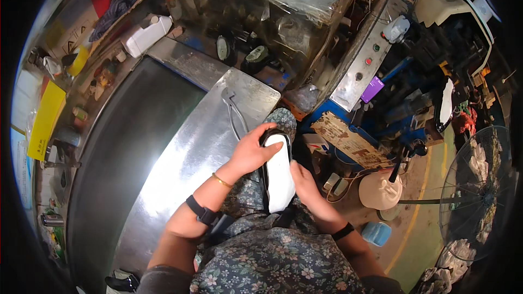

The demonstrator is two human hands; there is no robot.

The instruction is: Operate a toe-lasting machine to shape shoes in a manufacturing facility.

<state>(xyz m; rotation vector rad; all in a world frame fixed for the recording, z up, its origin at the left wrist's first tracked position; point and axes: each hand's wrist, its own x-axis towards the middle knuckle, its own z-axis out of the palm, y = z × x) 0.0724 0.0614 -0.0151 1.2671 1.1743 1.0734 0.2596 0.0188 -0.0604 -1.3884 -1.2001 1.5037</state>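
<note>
Over my lap I hold a black shoe (280,177) with its white underside facing up. Its far end is in my left hand (251,151), the thumb laid across the white surface and the fingers around the black edge. My right hand (306,185) presses against the shoe's right side, its fingers partly hidden behind it. A pair of metal pincers (235,115) lies on the shiny metal tabletop (180,169), just beyond my left hand.
A dark conveyor belt (125,130) runs along the left. Two black shoes (255,57) stand at the back near a white jug (146,36). To the right are a machine's button panel (362,60), a beige container (380,190) and a large fan (479,198).
</note>
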